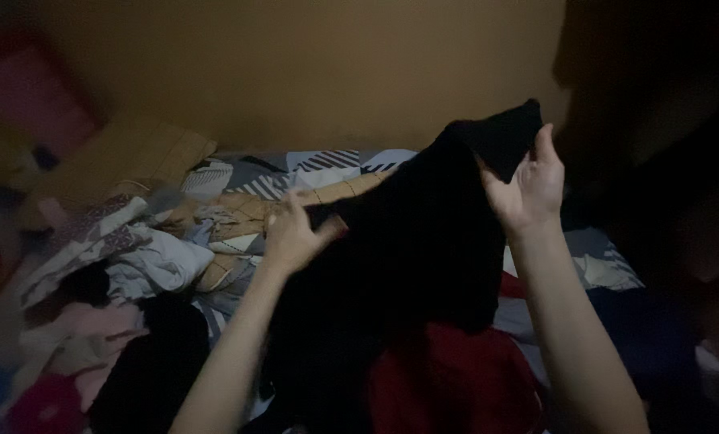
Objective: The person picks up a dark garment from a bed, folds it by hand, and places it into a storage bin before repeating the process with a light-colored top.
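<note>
At about nine o'clock my left hand (295, 233) is pinching one edge of the black garment (424, 233), and at two o'clock my right hand (528, 189) is gripping its top corner, lifting it above the bed (608, 265). It is hanging limp and looking soft and light, so I judge the corners the best hold.

Left hand (295, 233) gripping, right hand (528, 189) raised, pinching

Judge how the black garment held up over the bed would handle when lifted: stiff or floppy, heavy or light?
Probably floppy: the black garment sags in a loose drape between the left hand and right hand. Likely light, since fingertip pinches at its edges hold it up. It may snag or drag the red cloth beneath.
</note>
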